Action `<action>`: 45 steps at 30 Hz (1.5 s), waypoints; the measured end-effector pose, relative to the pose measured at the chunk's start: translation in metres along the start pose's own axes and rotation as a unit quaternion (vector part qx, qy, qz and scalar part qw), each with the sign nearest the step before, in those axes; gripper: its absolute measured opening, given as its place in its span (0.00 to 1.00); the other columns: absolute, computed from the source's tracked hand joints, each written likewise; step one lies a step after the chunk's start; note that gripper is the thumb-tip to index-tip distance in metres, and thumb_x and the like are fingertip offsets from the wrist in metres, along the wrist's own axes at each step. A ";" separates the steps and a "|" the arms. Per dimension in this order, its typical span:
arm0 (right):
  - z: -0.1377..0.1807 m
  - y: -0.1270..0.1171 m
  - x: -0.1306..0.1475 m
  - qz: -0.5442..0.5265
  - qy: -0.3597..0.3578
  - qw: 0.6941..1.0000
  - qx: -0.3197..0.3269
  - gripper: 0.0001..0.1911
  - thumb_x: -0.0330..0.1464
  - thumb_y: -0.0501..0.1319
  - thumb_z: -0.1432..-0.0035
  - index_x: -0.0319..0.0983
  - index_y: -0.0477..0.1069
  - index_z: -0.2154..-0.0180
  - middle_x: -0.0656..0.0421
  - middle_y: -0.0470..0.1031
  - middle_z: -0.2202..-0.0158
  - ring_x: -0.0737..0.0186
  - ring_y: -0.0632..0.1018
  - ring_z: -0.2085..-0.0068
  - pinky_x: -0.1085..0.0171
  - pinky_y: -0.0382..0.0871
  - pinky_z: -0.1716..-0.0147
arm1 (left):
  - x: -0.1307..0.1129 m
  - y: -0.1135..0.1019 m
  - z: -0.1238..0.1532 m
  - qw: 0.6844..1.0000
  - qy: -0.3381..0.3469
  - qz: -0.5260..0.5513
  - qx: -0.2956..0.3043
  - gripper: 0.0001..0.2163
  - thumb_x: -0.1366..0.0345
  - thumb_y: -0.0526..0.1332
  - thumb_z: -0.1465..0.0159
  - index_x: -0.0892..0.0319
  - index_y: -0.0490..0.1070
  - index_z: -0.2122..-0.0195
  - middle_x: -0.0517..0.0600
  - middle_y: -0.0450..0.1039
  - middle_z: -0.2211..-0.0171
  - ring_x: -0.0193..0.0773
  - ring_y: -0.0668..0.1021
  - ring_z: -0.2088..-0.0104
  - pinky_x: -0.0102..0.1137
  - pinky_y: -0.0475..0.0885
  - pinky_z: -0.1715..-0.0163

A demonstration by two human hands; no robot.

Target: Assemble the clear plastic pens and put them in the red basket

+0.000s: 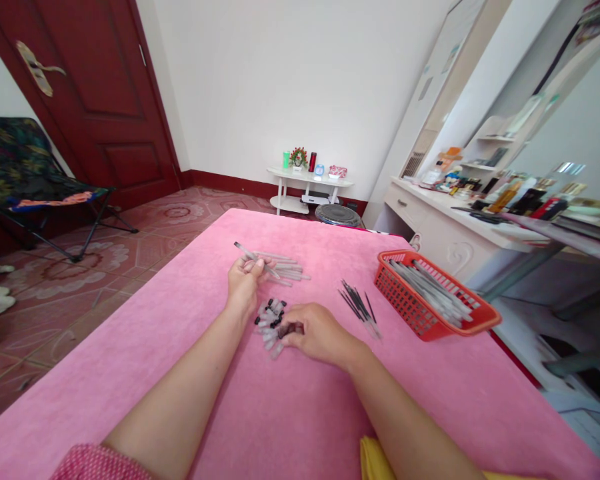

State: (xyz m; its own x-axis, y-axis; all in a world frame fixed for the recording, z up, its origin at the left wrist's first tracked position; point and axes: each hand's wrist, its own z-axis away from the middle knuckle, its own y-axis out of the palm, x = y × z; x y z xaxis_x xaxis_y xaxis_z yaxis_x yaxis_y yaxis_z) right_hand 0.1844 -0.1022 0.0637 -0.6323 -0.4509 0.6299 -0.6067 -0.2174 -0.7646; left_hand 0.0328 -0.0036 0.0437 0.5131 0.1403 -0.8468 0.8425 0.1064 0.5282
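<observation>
On the pink table cover (180,347), my left hand (244,279) is closed around a clear pen barrel (247,253) that sticks out up and to the left. Beside it lies a loose pile of clear pen barrels (286,268). My right hand (319,331) rests palm down with its fingertips pinching into a heap of small pen caps (271,319), clear and black. What the fingers grip is too small to make out. A bunch of thin black refills (359,303) lies to the right of that hand.
A red plastic basket (420,313) holding several assembled pens sits at the right of the table. Beyond are a white dresser (445,227) crowded with bottles, a small white side table (307,183), a folding chair (25,180) and a dark red door (95,93).
</observation>
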 end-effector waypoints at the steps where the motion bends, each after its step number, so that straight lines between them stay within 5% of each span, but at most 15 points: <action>1: 0.000 0.001 0.003 -0.007 -0.010 1.000 0.021 0.08 0.28 0.65 0.54 0.42 0.76 0.67 0.63 0.75 0.71 0.67 0.73 0.70 0.70 0.61 0.71 | -0.001 0.000 0.001 1.000 -0.010 0.006 -0.001 0.15 0.67 0.66 0.52 0.60 0.64 0.65 0.49 0.75 0.68 0.36 0.79 0.69 0.26 0.73 0.73; 8: 0.002 0.002 0.011 0.013 -0.064 0.995 0.071 0.08 0.27 0.67 0.56 0.41 0.76 0.69 0.61 0.75 0.65 0.65 0.74 0.64 0.70 0.62 0.66 | -0.001 0.003 0.004 0.999 -0.031 0.025 -0.001 0.12 0.69 0.66 0.50 0.61 0.64 0.67 0.48 0.75 0.69 0.35 0.79 0.68 0.26 0.74 0.72; 12: 0.002 -0.008 0.012 -0.106 -0.024 0.992 0.062 0.06 0.27 0.63 0.53 0.38 0.75 0.69 0.61 0.74 0.70 0.66 0.72 0.68 0.70 0.62 0.69 | -0.001 0.001 0.003 0.998 -0.039 0.054 0.009 0.10 0.71 0.65 0.49 0.62 0.65 0.67 0.48 0.74 0.69 0.34 0.79 0.67 0.26 0.74 0.70; 17: -0.004 -0.027 0.002 -0.341 0.066 0.930 -0.119 0.16 0.35 0.60 0.49 0.38 0.72 0.57 0.61 0.73 0.71 0.69 0.69 0.74 0.69 0.62 0.73 | 0.001 0.000 0.002 0.993 -0.077 0.087 0.036 0.11 0.71 0.65 0.47 0.59 0.67 0.62 0.48 0.75 0.67 0.33 0.79 0.66 0.28 0.75 0.66; 20: -0.005 -0.030 -0.012 -0.409 0.138 0.877 -0.208 0.16 0.37 0.62 0.52 0.37 0.73 0.61 0.60 0.72 0.74 0.70 0.69 0.77 0.69 0.63 0.76 | 0.001 0.002 0.005 0.990 -0.104 0.069 0.062 0.10 0.69 0.66 0.46 0.60 0.68 0.63 0.49 0.76 0.67 0.34 0.79 0.67 0.29 0.75 0.65; 29: -0.005 -0.024 -0.023 -0.459 0.215 0.814 -0.283 0.17 0.39 0.66 0.59 0.37 0.68 0.67 0.54 0.77 0.68 0.63 0.78 0.69 0.68 0.70 0.73 | 0.003 0.009 0.011 0.985 -0.124 0.043 0.115 0.07 0.69 0.66 0.47 0.64 0.70 0.69 0.52 0.78 0.68 0.35 0.80 0.70 0.29 0.76 0.67; 32: -0.006 -0.023 -0.021 -0.427 0.207 0.834 -0.281 0.15 0.38 0.64 0.56 0.37 0.67 0.67 0.56 0.77 0.71 0.64 0.77 0.73 0.68 0.69 0.76 | 0.003 0.009 0.011 0.984 -0.123 0.050 0.118 0.07 0.69 0.67 0.47 0.64 0.70 0.69 0.52 0.78 0.69 0.35 0.80 0.70 0.29 0.76 0.67; 38: -0.007 -0.015 -0.034 -0.183 0.128 0.942 -0.250 0.12 0.33 0.59 0.52 0.36 0.74 0.65 0.57 0.76 0.72 0.65 0.74 0.73 0.68 0.66 0.75 | 0.002 0.010 0.013 0.984 -0.122 0.053 0.117 0.07 0.69 0.66 0.46 0.63 0.69 0.69 0.52 0.78 0.69 0.35 0.80 0.71 0.30 0.77 0.66; 45: -0.008 -0.014 -0.034 -0.125 0.143 0.945 -0.266 0.08 0.30 0.61 0.55 0.36 0.71 0.68 0.58 0.75 0.72 0.65 0.75 0.72 0.66 0.68 0.71 | 0.004 0.013 0.016 0.982 -0.118 0.024 0.145 0.10 0.66 0.68 0.48 0.64 0.69 0.68 0.54 0.78 0.66 0.38 0.80 0.69 0.32 0.77 0.66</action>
State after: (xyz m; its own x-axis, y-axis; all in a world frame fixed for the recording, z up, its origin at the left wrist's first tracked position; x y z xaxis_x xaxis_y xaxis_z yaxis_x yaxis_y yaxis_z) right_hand 0.2107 -0.0765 0.0543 -0.4961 -0.1737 0.8507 -0.8622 0.2138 -0.4592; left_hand 0.0482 -0.0172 0.0461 0.5489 -0.0985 -0.8301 0.8095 -0.1849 0.5572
